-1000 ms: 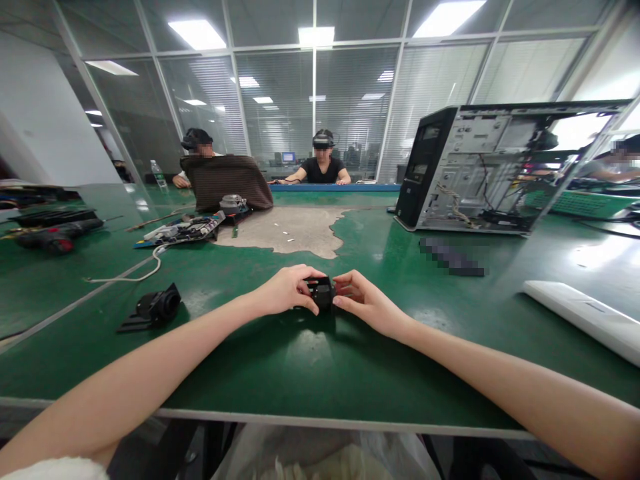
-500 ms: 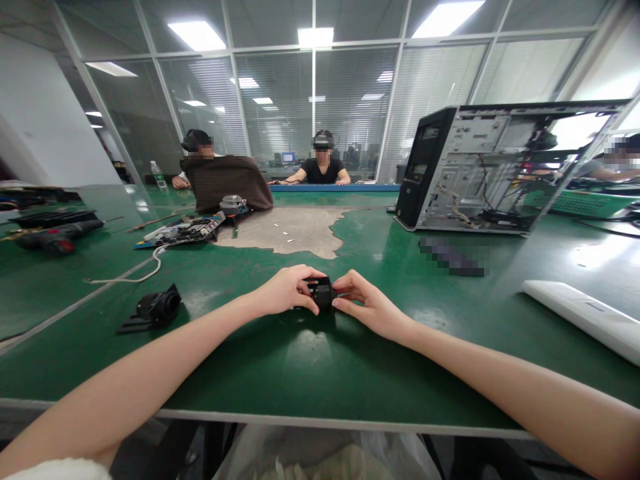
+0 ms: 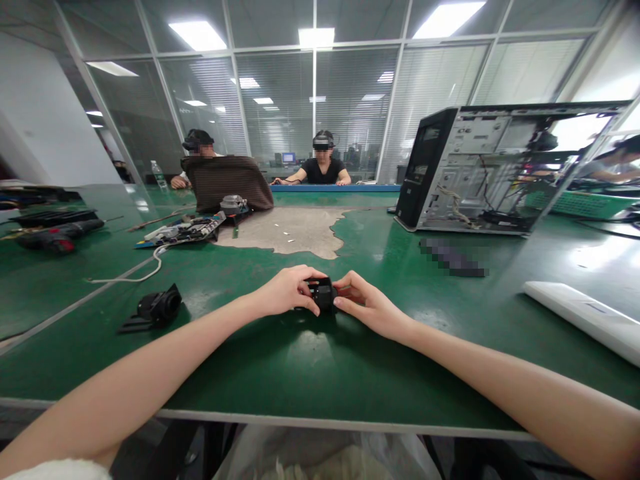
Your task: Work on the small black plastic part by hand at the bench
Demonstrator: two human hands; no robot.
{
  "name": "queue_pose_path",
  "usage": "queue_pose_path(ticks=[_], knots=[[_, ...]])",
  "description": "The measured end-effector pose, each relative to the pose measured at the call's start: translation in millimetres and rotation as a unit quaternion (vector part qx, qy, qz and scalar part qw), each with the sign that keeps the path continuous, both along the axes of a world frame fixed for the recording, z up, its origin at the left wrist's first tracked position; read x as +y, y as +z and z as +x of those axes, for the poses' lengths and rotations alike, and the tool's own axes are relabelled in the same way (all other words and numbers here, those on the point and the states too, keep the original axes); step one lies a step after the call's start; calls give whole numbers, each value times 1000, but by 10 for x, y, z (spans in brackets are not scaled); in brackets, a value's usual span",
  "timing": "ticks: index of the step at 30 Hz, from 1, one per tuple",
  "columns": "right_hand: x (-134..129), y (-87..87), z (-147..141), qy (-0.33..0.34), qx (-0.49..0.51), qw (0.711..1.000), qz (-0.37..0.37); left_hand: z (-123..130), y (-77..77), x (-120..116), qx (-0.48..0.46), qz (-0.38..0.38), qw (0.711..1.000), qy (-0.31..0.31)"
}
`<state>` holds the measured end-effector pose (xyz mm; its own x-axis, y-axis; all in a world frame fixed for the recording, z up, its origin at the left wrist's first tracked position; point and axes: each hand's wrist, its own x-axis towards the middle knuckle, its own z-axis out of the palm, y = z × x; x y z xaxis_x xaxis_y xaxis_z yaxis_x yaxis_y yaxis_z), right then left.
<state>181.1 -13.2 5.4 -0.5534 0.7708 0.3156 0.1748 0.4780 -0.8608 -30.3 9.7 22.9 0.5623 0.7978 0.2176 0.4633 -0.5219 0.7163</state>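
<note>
Between my two hands, low over the middle of the green table [image 3: 280, 373], is a small black plastic part [image 3: 325, 295] with a rounded body and a flat flange. My left hand [image 3: 291, 291] grips its left end, thumb below and fingers over the top. On its right side, my right hand [image 3: 367, 300] pinches the flange end with thumb and fingers. The fingers hide parts of the piece. A similar black part [image 3: 156, 308], with a round barrel and a flat base, lies left of my left forearm.
An opened computer case [image 3: 480, 167] stands at back right, a white flat panel [image 3: 590, 317] at right. Farther left are a circuit board [image 3: 183, 231] with a white cable and a power screwdriver [image 3: 60, 233]. Brown cloth [image 3: 225, 180] stands ahead. Several people sit around the table.
Almost nothing differs. Both hands keep the same grip on the black plastic part, with only a very slight shift in view.
</note>
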Motion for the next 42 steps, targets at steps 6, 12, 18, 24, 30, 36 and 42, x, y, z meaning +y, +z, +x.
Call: queue_pose_path(ticks=[6, 12, 18, 24, 30, 36, 42], knots=[[9, 14, -24, -11, 9, 1000, -24, 3, 17, -2, 11, 4, 1000, 2], [8, -6, 22, 15, 2, 999, 40, 0, -2, 4, -4, -5, 1000, 2], [-5, -17, 18, 8, 1, 999, 45, 1, -3, 8, -1, -4, 1000, 3], [2, 6, -10, -9, 2, 1000, 16, 4, 10, 1, 5, 1, 1000, 1], [30, -22, 27, 15, -3, 1000, 24, 0, -3, 6, -4, -9, 1000, -1], [9, -14, 24, 9, 10, 1000, 24, -6, -14, 18, -2, 1, 1000, 1], [3, 12, -7, -8, 12, 1000, 7, 1, -2, 13, 3, 4, 1000, 2]])
